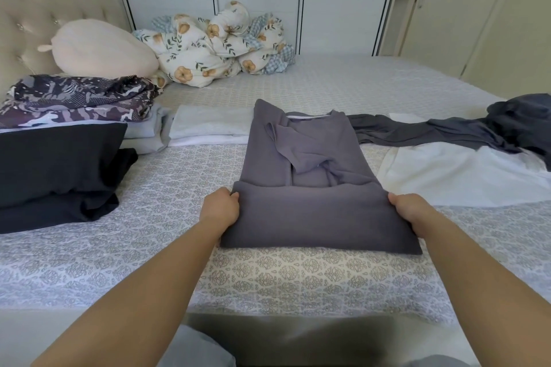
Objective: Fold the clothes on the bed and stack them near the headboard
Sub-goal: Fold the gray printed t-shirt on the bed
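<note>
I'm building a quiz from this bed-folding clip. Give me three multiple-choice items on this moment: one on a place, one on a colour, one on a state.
1. Where do the dark patterned clothes lie?
A. By the headboard
B. On the floor
C. On the cabinet

2. What colour is the shirt being folded?
A. Red
B. Grey
C. Yellow

3. How do the hands meet the shirt?
A. Both grip it
B. Only one grips
C. Neither touches

Answers: 1 A, they sit left beside it. 2 B, plainly grey. 3 A, left hand and right hand pinch its folded edge.
</note>
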